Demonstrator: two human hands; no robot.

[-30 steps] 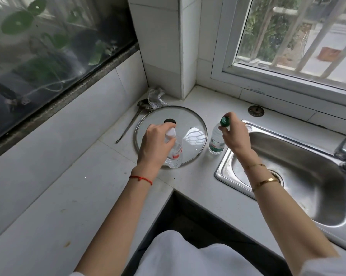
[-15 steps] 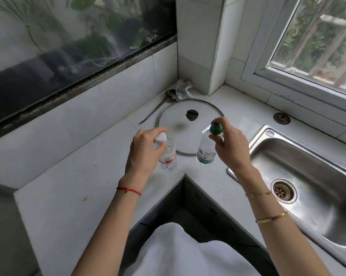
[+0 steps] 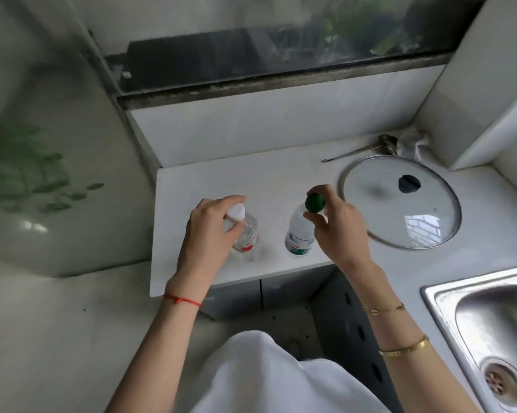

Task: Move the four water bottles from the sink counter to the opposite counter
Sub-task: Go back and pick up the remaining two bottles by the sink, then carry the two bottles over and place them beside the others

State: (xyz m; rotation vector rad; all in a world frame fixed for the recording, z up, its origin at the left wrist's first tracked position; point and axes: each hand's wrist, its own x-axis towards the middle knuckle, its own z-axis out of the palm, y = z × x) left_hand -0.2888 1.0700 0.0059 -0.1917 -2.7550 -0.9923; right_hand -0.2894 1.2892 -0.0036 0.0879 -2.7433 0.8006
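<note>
A white L-shaped desk (image 3: 269,177) ran under a dark, grimy window, its right stretch carrying a steel sink (image 3: 448,311) at the lower right edge of the view. On the desk's corner lay a round glass lid (image 3: 400,204) with a black knob, and just behind it a metal ladle (image 3: 367,149) beside a crumpled bit of plastic.

Two water bottles were held upright over the left stretch of the desk, near its front edge and a little apart from each other. The left hand (image 3: 205,234) was closed around the neck of the white-capped bottle (image 3: 245,234), which bore a red label; the fingers curled over its shoulder. The right hand (image 3: 339,231) pinched the green-capped bottle (image 3: 300,234) at its cap, thumb on the near side and forefinger over the top. Whether the bottle bases touched the desk or hung just above it could not be told.

A red string circled the left wrist, and two gold bracelets the right forearm. White clothing filled the bottom of the view.
</note>
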